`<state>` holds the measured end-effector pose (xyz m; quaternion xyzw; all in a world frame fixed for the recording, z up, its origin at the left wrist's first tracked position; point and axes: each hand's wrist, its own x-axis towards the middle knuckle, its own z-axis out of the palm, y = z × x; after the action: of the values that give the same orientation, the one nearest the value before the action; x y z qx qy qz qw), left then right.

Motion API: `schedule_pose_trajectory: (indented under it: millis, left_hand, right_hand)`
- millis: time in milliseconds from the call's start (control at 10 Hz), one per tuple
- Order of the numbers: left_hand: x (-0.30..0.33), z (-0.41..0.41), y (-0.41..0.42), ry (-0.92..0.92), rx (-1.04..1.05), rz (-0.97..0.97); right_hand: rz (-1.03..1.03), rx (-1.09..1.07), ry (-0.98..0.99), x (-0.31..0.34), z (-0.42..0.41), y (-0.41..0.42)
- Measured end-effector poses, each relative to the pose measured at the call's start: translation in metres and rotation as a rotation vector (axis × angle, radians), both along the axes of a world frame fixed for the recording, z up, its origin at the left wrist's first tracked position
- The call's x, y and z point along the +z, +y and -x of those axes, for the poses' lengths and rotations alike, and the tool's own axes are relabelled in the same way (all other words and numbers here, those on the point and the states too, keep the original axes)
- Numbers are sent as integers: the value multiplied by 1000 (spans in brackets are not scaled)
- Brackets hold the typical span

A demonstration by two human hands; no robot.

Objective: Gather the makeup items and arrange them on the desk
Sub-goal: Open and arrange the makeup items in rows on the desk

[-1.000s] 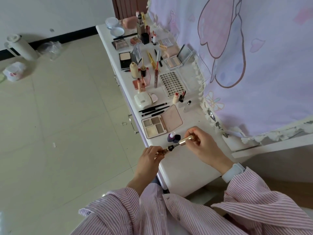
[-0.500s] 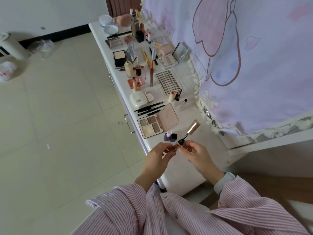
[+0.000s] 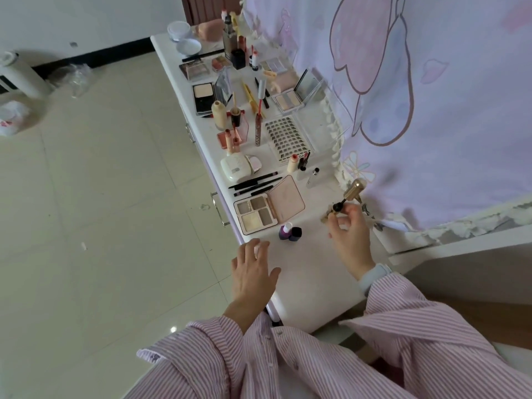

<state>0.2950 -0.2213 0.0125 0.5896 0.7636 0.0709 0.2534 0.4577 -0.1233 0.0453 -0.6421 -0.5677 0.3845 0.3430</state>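
R hand pinches gold tube w/ fingertips, tilted, over desk near curtain. L hand has let go since 0.5 s ago; now flat, fingers spread, holds nothing, at desk's front edge. Likely tube is closed, ready to place. Eyeshadow palette and nail polish nearby. Tiled floor to left.

Glossy white desk, shiny gold metallic tube, striped cloth sleeve.

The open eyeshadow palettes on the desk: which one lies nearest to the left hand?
The four-pan palette with the pink lid lies nearest the left hand, at the desk's front edge; the other open palettes lie farther back.
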Motion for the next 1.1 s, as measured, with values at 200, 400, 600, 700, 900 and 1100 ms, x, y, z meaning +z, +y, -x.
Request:
schedule_pose_trajectory:
  millis: [200, 400, 600, 700, 900, 1100]
  left_hand:
    - [-1, 4, 2, 55, -150, 117]
    - [0, 5, 2, 77, -157, 153]
    - [1, 5, 1, 89, -160, 146]
    - [2, 5, 2, 82, -158, 143]
    - [2, 5, 1, 76, -158, 144]
    - [3, 5, 1, 62, -153, 135]
  right_hand:
    - [34, 49, 32, -15, 6, 36]
    - [73, 55, 17, -20, 9, 36]
    - [57, 80, -14, -22, 11, 35]
    - [46, 90, -47, -23, 11, 36]
    - [40, 86, -41, -26, 14, 36]
    - [96, 111, -72, -33, 11, 36]
